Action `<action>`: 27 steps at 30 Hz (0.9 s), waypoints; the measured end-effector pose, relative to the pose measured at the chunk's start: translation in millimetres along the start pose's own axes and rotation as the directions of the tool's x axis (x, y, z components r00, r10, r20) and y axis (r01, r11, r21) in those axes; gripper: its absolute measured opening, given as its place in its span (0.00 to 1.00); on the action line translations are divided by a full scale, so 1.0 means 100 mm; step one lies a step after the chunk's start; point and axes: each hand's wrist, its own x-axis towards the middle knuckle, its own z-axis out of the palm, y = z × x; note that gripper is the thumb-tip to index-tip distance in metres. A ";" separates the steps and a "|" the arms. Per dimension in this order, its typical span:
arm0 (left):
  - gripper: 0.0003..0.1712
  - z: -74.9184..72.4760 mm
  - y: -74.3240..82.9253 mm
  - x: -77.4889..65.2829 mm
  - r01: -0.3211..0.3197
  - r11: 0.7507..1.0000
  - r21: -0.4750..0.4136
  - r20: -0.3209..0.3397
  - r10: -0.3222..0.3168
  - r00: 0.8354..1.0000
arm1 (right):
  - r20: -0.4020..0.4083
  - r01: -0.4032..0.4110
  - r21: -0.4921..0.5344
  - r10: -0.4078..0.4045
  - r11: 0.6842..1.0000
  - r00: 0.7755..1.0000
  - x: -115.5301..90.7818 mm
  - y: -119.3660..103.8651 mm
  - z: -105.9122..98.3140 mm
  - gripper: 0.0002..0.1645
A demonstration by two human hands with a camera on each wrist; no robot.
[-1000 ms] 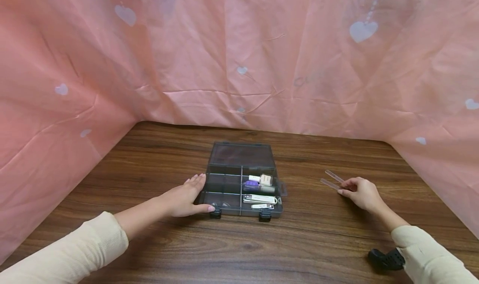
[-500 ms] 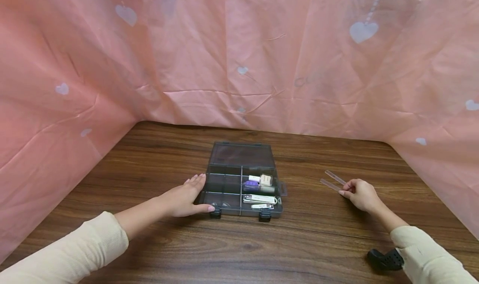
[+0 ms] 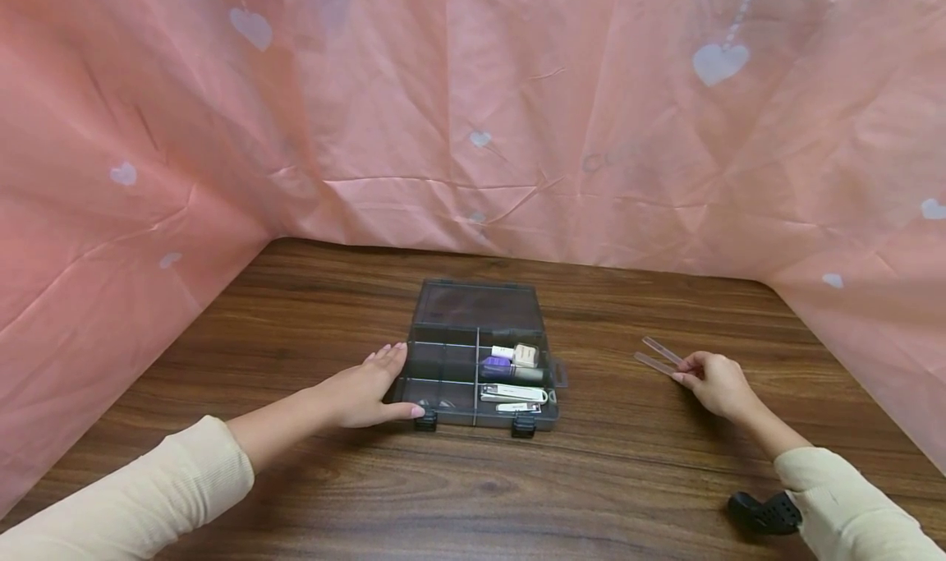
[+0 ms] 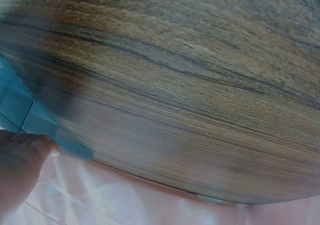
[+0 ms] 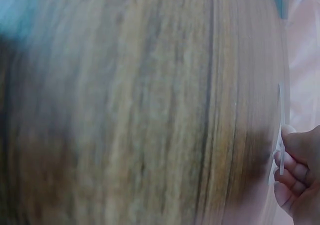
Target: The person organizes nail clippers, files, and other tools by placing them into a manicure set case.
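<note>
In the head view my left hand (image 3: 367, 387) lies flat along the left side of a dark see-through compartment box (image 3: 443, 397), its thumb at the front rim by a latch. The box's lid (image 3: 479, 305) is swung back. Its right side holds a cream nail polish bottle (image 3: 525, 356), a purple one (image 3: 497, 368), a larger nail clipper (image 3: 512, 393) and a smaller clipper (image 3: 519, 408). Off to the right, my right hand (image 3: 713, 382) pinches a clear flat strip (image 5: 282, 160) between thumb and fingers. Two such clear strips (image 3: 654, 364) reach out leftward from the fingertips.
Brown wood-grain table (image 3: 473, 495) lies under everything. A pink cloth with hearts (image 3: 473, 134) rises at the back and both sides. Below the right sleeve (image 3: 850, 495) is a black perforated piece (image 3: 764, 513). A clear tab (image 3: 560, 374) juts from the box's right side.
My right hand has shifted very slightly to the right along the strips. The left hand and the box have stayed where they were.
</note>
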 end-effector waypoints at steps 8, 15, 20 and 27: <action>0.55 0.01 -0.01 0.00 -0.007 1.000 0.002 -0.009 0.007 1.000 | -0.028 0.028 0.006 -0.028 1.000 0.999 0.00 -0.07 0.03 0.06; 0.55 0.01 -0.01 0.01 -0.012 1.000 -0.001 -0.010 0.012 1.000 | -0.015 0.031 0.026 -0.031 0.999 0.999 0.03 -0.14 0.02 0.07; 0.55 0.01 -0.01 0.01 -0.011 1.000 -0.006 -0.014 0.011 1.000 | -0.026 0.036 0.061 -0.034 0.997 0.999 0.06 -0.24 0.01 0.07; 0.55 0.01 -0.01 0.01 -0.005 1.000 -0.009 -0.010 0.005 1.000 | -0.042 0.063 0.106 -0.059 0.992 0.997 0.12 -0.41 0.03 0.06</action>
